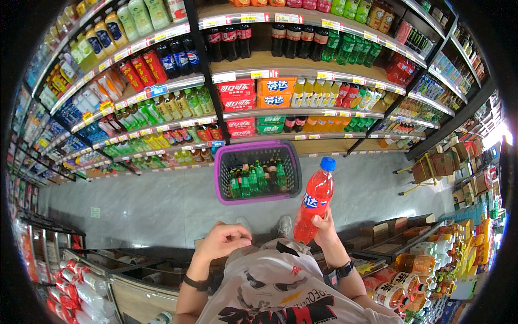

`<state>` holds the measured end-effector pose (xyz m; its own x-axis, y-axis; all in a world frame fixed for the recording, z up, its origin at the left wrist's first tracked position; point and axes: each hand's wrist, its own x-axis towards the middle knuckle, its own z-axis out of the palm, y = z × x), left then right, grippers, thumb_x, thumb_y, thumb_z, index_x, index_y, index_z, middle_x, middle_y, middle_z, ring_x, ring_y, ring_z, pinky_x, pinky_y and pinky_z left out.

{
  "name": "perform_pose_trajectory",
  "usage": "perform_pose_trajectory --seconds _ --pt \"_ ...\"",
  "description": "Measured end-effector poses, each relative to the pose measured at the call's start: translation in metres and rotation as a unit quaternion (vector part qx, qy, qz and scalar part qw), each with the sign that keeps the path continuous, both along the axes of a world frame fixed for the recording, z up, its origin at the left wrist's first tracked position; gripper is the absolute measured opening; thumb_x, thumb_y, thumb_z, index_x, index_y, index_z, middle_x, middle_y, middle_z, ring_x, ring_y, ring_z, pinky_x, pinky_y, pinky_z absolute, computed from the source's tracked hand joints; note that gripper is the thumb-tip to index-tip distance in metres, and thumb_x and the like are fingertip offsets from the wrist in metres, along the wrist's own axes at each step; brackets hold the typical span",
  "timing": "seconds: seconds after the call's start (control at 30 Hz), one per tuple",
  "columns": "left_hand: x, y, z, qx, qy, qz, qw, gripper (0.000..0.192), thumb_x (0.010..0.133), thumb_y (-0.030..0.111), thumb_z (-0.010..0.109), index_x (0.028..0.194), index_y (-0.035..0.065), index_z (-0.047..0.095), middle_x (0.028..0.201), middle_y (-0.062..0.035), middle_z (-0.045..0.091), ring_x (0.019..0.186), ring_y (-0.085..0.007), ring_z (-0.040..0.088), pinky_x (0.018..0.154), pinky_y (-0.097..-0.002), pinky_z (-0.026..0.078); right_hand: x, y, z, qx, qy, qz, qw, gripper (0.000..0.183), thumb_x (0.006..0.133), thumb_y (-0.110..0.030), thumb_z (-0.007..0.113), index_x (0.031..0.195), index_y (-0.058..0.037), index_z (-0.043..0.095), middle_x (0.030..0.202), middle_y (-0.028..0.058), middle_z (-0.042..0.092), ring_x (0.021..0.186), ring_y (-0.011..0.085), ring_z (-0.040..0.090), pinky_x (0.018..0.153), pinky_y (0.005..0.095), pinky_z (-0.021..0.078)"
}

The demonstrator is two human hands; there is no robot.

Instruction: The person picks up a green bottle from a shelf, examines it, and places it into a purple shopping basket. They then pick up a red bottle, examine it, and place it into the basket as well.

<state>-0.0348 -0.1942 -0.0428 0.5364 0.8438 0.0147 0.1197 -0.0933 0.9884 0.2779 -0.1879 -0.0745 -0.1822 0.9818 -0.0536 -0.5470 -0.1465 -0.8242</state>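
In front of my body, my right hand (321, 224) grips a large Fanta bottle (317, 194) of red soda around its lower part. The bottle leans a little, its blue cap uppermost. My left hand (228, 239) hangs before my shirt with fingers curled in and nothing visible in it. Beyond my shoes, a dark plastic shopping basket (259, 148) with a purple rim stands on the floor by the shelf. Inside it are several green soda bottles (253, 176) and some dark cola bottles (272, 174).
Ahead rises a drink shelf (303, 75) with bottles and multipacks. A yellow-framed cart (429, 172) with cardboard boxes stands at the right. Behind me, a display with bottles (417, 263) is at the right and a wooden counter (145, 297) at the left.
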Motion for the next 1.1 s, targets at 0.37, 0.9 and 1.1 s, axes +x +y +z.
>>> perform_pose_trajectory --seconds 0.37,0.9,1.1 --pt "0.004 -0.005 -0.007 -0.074 -0.097 0.046 0.991 0.023 0.093 0.024 0.073 0.093 0.0006 0.072 0.057 0.0066 0.048 0.053 -0.0035 0.034 0.052 -0.0254 0.026 -0.001 -0.004 0.006 -0.034 0.018 0.025 0.999 0.046 0.084 -0.022 0.079 0.118 -0.0015 0.056 0.094 0.0102 0.067 0.085 0.0225 0.069 0.078 0.0395 0.0578" --pt "-0.006 0.0 -0.027 0.037 -0.131 -0.015 0.991 0.026 0.07 0.012 0.092 0.077 0.0031 0.068 0.053 0.0054 0.038 0.049 -0.0041 0.03 0.049 -0.0258 0.021 0.0 -0.003 0.008 -0.002 -0.042 0.036 0.998 0.057 0.075 -0.026 0.086 0.117 -0.001 0.057 0.095 0.0077 0.067 0.084 0.0203 0.068 0.079 0.0372 0.0569" --pt "-0.008 -0.003 -0.043 0.013 -0.198 0.063 0.978 0.033 0.063 0.015 0.097 0.081 0.0029 0.072 0.055 0.0082 0.039 0.052 -0.0039 0.03 0.05 -0.0253 0.021 -0.003 -0.004 0.01 -0.01 -0.035 0.043 0.998 0.053 0.078 -0.025 0.084 0.116 -0.001 0.057 0.094 0.0073 0.067 0.084 0.0195 0.068 0.079 0.0369 0.0568"
